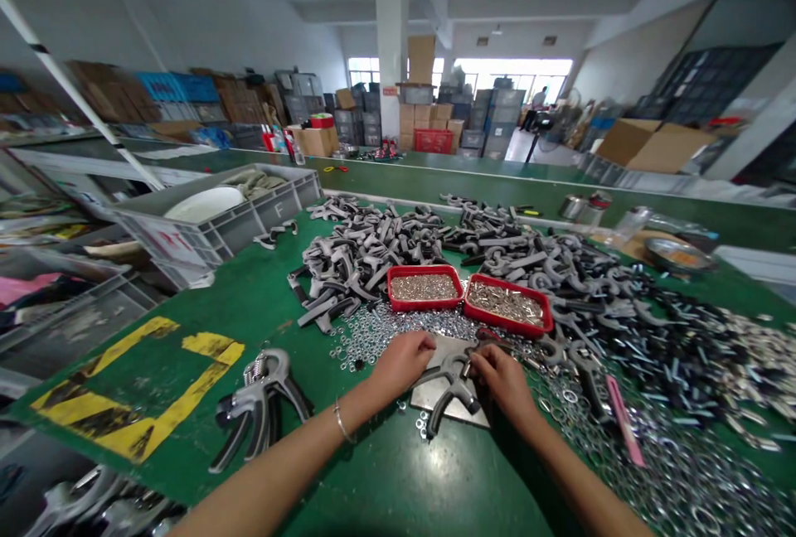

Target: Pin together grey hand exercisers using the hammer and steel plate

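Note:
A grey and black hand grip strengthener (453,384) lies on a flat metal plate (448,414) in front of me. My left hand (404,363) is closed at its left side, by one of the handles; what the fingers hold is hidden. On the other side, my right hand (502,379) pinches a small silver part (466,368) against the head of the strengthener. Loose nuts (366,338) are scattered behind the plate, and a few lie by its front left corner. Assembled hand grips with springs (264,392) stand to the left.
Two red trays (426,303) (508,323) of small metal parts sit behind the plate. Beyond them are heaps of grip handles (373,243). Metal rings (677,471), dark parts and a pink tool (623,421) lie right. A grey crate (274,210) stands left, near yellow-black tape (105,421).

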`<state>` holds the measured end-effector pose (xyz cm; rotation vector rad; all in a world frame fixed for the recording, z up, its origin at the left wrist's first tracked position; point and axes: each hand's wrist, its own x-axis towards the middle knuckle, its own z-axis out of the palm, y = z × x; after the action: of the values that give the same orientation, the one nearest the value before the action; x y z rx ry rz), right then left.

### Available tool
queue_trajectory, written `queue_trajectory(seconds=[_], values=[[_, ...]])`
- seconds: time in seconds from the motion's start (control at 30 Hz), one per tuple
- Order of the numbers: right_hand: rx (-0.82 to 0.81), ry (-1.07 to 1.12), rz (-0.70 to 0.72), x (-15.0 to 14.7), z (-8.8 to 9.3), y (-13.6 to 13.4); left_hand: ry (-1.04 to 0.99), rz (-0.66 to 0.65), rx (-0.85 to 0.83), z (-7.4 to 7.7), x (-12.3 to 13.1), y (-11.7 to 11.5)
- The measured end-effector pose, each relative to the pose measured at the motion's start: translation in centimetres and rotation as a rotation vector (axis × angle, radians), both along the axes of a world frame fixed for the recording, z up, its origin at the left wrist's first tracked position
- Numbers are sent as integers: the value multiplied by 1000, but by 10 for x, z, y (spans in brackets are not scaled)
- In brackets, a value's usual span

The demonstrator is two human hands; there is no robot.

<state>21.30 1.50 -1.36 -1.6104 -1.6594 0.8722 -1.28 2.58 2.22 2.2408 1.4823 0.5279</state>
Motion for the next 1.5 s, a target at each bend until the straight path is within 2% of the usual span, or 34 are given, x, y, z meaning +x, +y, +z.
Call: queue_trajectory(seconds=[0.13,0.2,0.47,0.63,0.7,0.8,0.93,1.1,1.17,1.23,1.3,1.43,1.5], values=[[35,-106,4,0,0,-3,-458,117,-201,-8,9,-8],[47,-160,14,0,-1,-5,-540,144,-196,-14,16,-9],[147,-493,133,-2,0,-2,-349,103,-36,-33,34,-12],[165,-645,255,12,16,4,-248,98,22,-33,35,-13],[172,-697,217,25,21,0,-240,91,26,-32,36,-14],[93,-774,137,44,19,-10,-238,83,39,-31,36,-16],[28,-735,116,57,12,-18,-243,80,30,-32,35,-18],[26,-432,147,55,30,-26,-158,53,59,-29,35,-17],[-6,-366,168,52,40,-29,-46,-51,108,-23,36,-15],[-59,-420,211,48,48,-32,73,-187,143,-17,37,-14],[-114,-469,269,43,57,-34,140,-244,151,-12,36,-16],[-76,-363,307,25,73,-40,91,-32,96,-17,35,-33],[-69,-408,309,15,75,-41,63,49,61,-24,37,-42]])
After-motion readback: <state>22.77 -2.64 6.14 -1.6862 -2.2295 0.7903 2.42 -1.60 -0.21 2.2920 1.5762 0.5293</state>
